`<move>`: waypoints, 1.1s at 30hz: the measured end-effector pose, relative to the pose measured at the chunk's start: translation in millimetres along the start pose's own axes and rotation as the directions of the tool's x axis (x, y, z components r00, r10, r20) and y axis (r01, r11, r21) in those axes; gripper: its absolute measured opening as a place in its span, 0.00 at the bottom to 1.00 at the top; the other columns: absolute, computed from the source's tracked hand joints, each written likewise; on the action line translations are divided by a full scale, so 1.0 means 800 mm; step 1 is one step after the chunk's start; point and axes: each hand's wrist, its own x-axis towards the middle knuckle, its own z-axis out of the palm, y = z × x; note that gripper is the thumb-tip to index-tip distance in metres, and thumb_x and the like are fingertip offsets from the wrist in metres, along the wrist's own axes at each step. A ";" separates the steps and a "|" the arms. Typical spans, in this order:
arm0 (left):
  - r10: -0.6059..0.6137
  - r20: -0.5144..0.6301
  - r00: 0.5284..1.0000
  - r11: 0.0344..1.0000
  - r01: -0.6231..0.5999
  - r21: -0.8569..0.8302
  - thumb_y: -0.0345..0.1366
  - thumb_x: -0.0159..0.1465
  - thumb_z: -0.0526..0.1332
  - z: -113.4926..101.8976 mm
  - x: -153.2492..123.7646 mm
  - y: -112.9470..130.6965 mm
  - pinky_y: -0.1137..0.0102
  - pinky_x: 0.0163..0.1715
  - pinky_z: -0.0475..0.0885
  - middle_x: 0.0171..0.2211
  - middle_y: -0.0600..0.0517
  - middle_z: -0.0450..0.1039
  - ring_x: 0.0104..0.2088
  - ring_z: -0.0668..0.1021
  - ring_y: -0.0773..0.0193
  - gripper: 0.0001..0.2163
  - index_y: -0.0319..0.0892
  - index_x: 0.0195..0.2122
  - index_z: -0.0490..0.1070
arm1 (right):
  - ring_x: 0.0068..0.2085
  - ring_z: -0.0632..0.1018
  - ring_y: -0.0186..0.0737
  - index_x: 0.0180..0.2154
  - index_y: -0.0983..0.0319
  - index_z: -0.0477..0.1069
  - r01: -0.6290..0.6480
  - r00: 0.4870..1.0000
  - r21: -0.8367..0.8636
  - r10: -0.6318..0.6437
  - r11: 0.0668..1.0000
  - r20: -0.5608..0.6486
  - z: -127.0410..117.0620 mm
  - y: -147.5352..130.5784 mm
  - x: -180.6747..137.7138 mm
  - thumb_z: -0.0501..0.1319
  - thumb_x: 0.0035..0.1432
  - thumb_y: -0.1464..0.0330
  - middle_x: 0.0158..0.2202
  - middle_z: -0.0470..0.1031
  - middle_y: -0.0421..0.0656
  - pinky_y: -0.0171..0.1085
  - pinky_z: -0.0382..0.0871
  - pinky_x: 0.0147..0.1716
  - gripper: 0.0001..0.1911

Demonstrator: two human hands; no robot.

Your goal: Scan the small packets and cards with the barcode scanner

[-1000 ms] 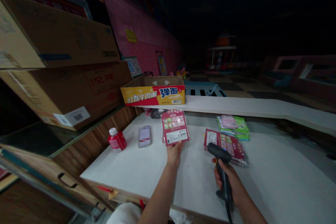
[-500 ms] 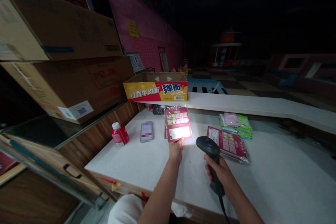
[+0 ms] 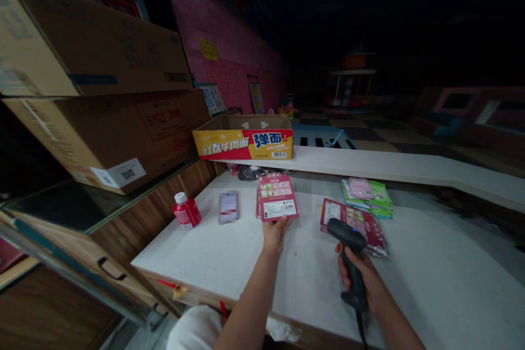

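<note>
While left fingers (image 3: 282,223) pinch the packet (image 3: 278,197) by its edge, right fingers (image 3: 343,273) grip the scanner (image 3: 345,234) over bare counter (image 3: 430,268).

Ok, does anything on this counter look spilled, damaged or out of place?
Nothing looks spilled or broken. Two small oddities: the red bottle at the left of the counter seems to lean, possibly from lens distortion, and red scraps stick out at the front edge. The held packet and scanner look intact.
</note>
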 end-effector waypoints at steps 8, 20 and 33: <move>-0.002 -0.063 0.998 1.000 0.000 -0.028 0.31 0.47 0.73 0.000 0.003 0.000 0.56 0.49 0.75 0.40 0.48 0.79 0.41 0.81 0.58 0.19 0.39 0.40 0.73 | 0.15 0.62 0.29 0.37 0.59 0.68 0.005 1.000 0.301 -0.014 0.954 0.026 -0.041 0.017 0.003 0.66 0.52 0.52 0.18 0.63 0.33 0.30 0.57 0.14 0.19; 0.076 -0.247 0.966 0.838 0.072 0.540 0.53 0.55 0.64 0.010 -0.013 0.016 0.69 0.21 0.69 0.18 0.50 0.71 0.19 0.74 0.62 0.20 0.40 0.20 0.68 | 0.16 0.61 0.28 0.37 0.59 0.69 -0.011 0.998 0.355 -0.009 0.935 0.055 -0.050 0.023 0.006 0.66 0.54 0.54 0.19 0.62 0.33 0.29 0.56 0.15 0.17; 0.207 0.231 0.951 -0.320 -0.157 0.934 0.38 0.57 0.67 -0.017 0.011 0.076 0.50 0.57 0.57 0.57 0.44 0.68 0.59 0.64 0.44 0.14 0.52 0.45 0.79 | 0.16 0.59 0.28 0.36 0.59 0.70 -0.018 0.999 0.394 0.006 0.919 0.032 -0.051 0.023 0.006 0.66 0.53 0.55 0.19 0.60 0.33 0.29 0.56 0.15 0.15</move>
